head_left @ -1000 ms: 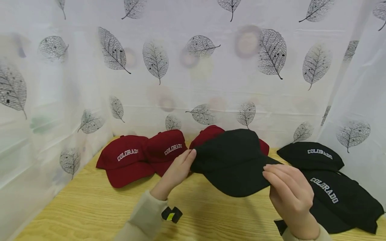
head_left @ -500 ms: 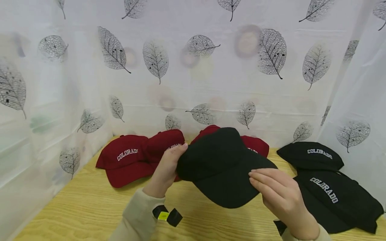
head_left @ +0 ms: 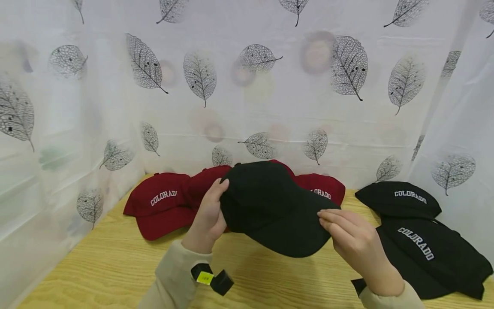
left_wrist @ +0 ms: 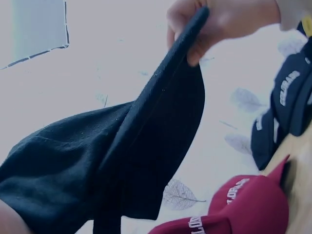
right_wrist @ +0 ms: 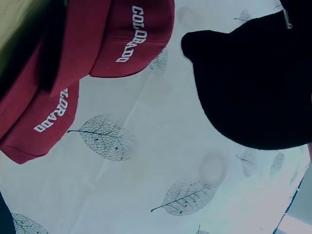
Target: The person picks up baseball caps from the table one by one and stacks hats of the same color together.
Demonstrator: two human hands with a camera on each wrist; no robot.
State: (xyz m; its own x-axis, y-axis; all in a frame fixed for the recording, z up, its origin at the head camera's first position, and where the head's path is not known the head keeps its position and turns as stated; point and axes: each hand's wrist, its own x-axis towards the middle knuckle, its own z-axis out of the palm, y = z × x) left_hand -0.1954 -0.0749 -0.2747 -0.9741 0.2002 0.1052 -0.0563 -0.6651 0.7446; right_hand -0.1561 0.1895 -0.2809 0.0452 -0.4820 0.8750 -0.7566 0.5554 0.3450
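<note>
A plain black baseball cap [head_left: 266,201] is held up over the table, brim toward the front right. My left hand [head_left: 206,221] grips the left side of its crown, thumb outside. At the brim's right edge, my right hand [head_left: 359,242] pinches the cloth between thumb and fingertips. The left wrist view shows the cap [left_wrist: 73,156] from the side, with the right hand [left_wrist: 224,22] on the brim. Its dark crown [right_wrist: 258,87] appears in the right wrist view. No lettering shows on this cap.
Red COLORADO caps [head_left: 164,201] stand along the back left, another red cap [head_left: 322,184] partly hidden behind the held cap. Black COLORADO caps [head_left: 424,249] lie overlapping at the right. A leaf-patterned white curtain [head_left: 270,98] encloses the wooden table [head_left: 115,270].
Both hands have carried the black cap to the left, and it has turned slightly. More of the red cap behind its right side shows now. The other caps stay put.
</note>
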